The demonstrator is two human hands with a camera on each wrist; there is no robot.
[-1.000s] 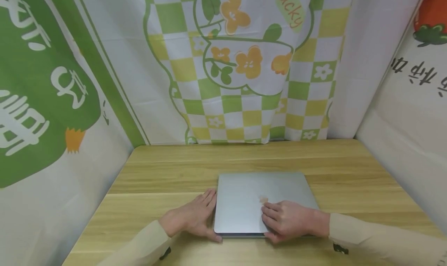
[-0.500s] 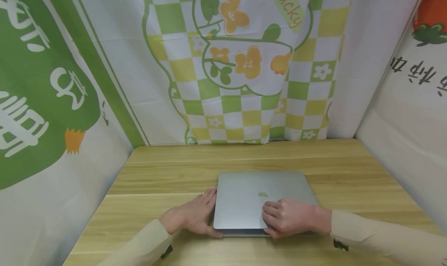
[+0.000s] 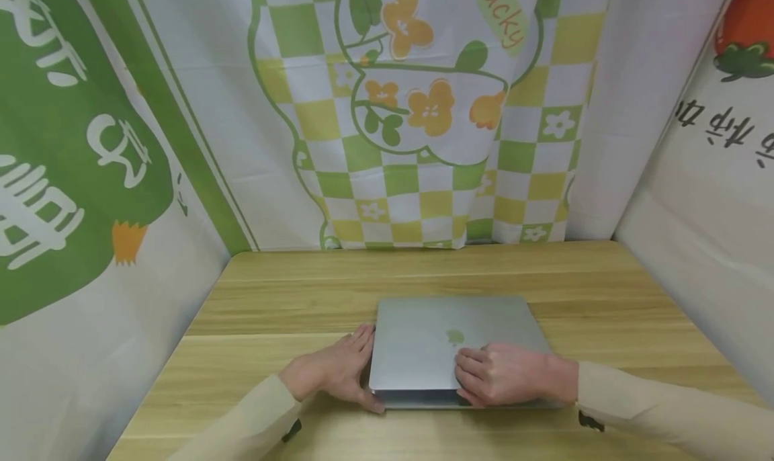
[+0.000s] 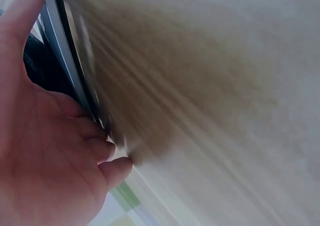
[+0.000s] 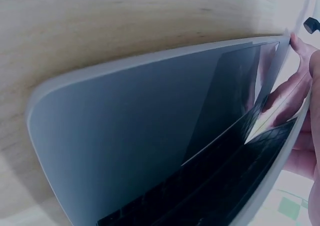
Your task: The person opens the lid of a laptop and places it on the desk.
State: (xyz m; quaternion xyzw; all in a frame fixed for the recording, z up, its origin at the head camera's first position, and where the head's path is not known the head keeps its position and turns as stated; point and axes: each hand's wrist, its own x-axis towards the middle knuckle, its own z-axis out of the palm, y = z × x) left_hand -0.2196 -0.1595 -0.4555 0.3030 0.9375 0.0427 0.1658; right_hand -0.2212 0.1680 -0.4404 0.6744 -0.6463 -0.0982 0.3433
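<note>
Two hands are at one laptop (image 3: 423, 320), which lies on the wood-grain counter (image 3: 278, 293) a little toward four o'clock from its middle, hinge side at twelve. Its silver lid (image 3: 417, 360) stands raised by a narrow gap along the six o'clock edge. The right hand (image 3: 504, 373) is clamped on that edge near its middle, fingers curled against the outside and the thumb apparently beneath (its tip is hard to make out). The left hand (image 3: 338, 373) lies along the nine o'clock side, fingers fairly straight, its thumb touching the seven o'clock corner of the base (image 5: 125, 131).

The likeliest trouble, I'd judge, is the lid slipping: it looks smooth, the pinch seems shallow, and a drop could nip either thumb. A stiff hinge might carry the base up at six o'clock, since only the left hand seems to brace it. Too hard a push could also slide the laptop toward twelve, or turn it if the two hands work unevenly. The right wrist passes over the four o'clock corner, so it might weigh on the lid; whether it touches I cannot tell.
</note>
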